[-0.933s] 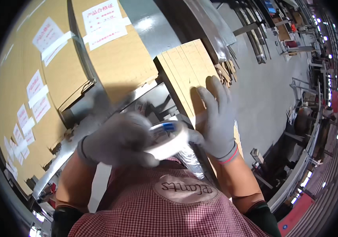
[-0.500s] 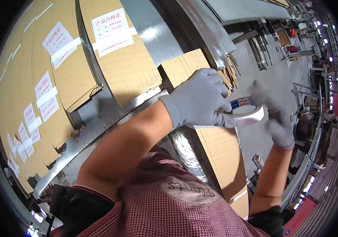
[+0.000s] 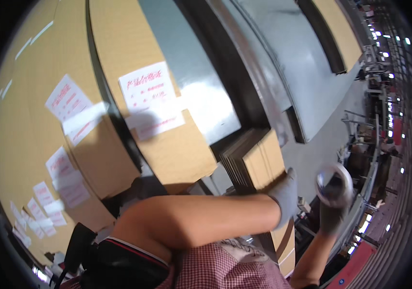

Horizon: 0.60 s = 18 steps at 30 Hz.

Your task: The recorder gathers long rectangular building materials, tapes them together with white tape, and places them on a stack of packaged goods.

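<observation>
In my right hand (image 3: 332, 217), in a grey glove, is a roll of white tape (image 3: 346, 187). The roll stands above the fingers with its round opening showing. My left forearm reaches across in front of my checked apron. At its end, my gloved left hand (image 3: 287, 200) is beside the right end of a narrow stack of cardboard (image 3: 265, 159). Only the edge of that hand and a raised fingertip show; the other fingers are hidden and blurred.
Long flat cardboard packs (image 3: 107, 164) with white labels (image 3: 150, 91) fill the left, on a grey metal table (image 3: 186, 62). A dark metal beam (image 3: 244, 77) runs behind the narrow stack. Another cardboard pack (image 3: 338, 33) lies on a grey surface at the far right.
My right hand has moved down with the tape roll, away from the left hand. My left hand has moved lower, to the cardboard's right end. The view has shifted, showing more at the far side.
</observation>
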Each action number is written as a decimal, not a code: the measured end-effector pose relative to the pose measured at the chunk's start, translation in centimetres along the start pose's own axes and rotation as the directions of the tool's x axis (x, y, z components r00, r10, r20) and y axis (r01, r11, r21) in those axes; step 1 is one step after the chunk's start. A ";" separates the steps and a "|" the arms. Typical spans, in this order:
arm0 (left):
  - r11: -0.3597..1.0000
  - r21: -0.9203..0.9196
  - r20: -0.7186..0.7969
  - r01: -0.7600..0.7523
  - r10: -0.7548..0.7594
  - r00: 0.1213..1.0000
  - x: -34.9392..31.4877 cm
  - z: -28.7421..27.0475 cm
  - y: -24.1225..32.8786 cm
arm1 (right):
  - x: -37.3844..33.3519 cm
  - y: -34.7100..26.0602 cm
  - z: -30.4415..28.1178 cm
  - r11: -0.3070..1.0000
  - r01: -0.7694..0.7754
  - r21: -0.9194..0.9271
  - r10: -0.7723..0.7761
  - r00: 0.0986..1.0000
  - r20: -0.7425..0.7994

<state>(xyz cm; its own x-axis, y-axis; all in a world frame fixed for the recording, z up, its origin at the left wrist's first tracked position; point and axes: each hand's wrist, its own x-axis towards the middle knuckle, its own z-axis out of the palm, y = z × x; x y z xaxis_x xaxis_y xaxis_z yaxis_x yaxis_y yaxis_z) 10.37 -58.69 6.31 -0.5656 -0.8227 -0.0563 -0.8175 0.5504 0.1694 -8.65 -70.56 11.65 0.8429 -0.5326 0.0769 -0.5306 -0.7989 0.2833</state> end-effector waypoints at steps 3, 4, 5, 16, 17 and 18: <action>0.980 0.120 0.046 -0.159 0.155 0.987 3.0 -4.9 2.4 | -8.9 0.3 -8.0 0.798 -0.001 -0.603 -0.267 0.896 -0.356; 0.836 0.508 0.252 -0.209 0.088 0.964 7.1 -3.7 5.2 | -10.0 0.1 -8.6 0.774 -0.017 -0.633 -0.270 0.895 -0.355; 0.810 0.579 0.115 -0.098 0.038 0.993 9.3 -2.7 7.1 | -11.2 -1.1 -9.0 0.925 -0.038 -0.379 -0.059 0.969 -0.240; 0.925 0.355 0.037 -0.137 0.132 0.991 2.2 -11.9 9.7 | -26.4 -14.7 6.7 -0.894 -0.176 0.413 0.318 0.401 0.859; 0.934 0.346 0.004 -0.085 0.090 0.996 0.9 -12.1 10.3 | -28.4 -13.6 6.6 -0.882 -0.148 0.447 0.351 0.427 0.833; 0.959 0.276 -0.034 -0.060 0.072 0.997 -0.7 -12.2 11.2 | -30.3 -12.4 6.8 -0.870 -0.114 0.479 0.386 0.446 0.808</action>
<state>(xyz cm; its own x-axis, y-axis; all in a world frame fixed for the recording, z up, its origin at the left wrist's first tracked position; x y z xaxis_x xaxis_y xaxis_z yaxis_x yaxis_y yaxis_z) 2.94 -53.69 20.23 -0.6192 -0.7852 -0.0107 -0.7801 0.6166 -0.1061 -28.23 -46.36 -0.71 0.0991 -0.7717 -0.6283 0.3226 0.6222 -0.7133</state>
